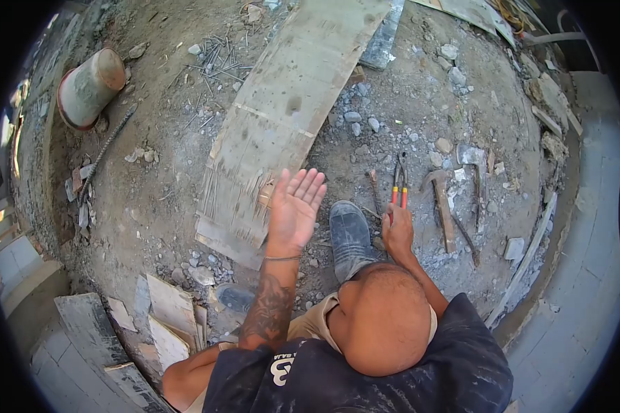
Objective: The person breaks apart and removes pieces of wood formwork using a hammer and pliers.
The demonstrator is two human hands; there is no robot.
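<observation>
Pliers [399, 180]: laid on the gravel ground [151, 206] just right of the shoe [350, 234], nose pointed away from the person, red handles taken at their ends.
Right hand [397, 230]: closed around the ends of the plier handles.
Left hand [295, 206]: held up, spread wide, palm shown, nothing gripped; seen over the near, splintered end of the plank [282, 117].
Pinch risk: with only the handle ends gripped, skin may be caught between the handles if they are squeezed.
Slip risk: the grip could be lost on dusty handles, and the pliers could be dropped onto the shoe.
Neighbouring tools: a hammer [442, 206] and a rusty bar [374, 189] are lying close by; knuckles may be scraped on them.
Ground hazards: loose stones [365, 122] and scattered nails [213, 62] are spread ahead; footing could be lost or a palm pricked.
Plank: splinters could be picked up if the open hand is lowered onto it.
</observation>
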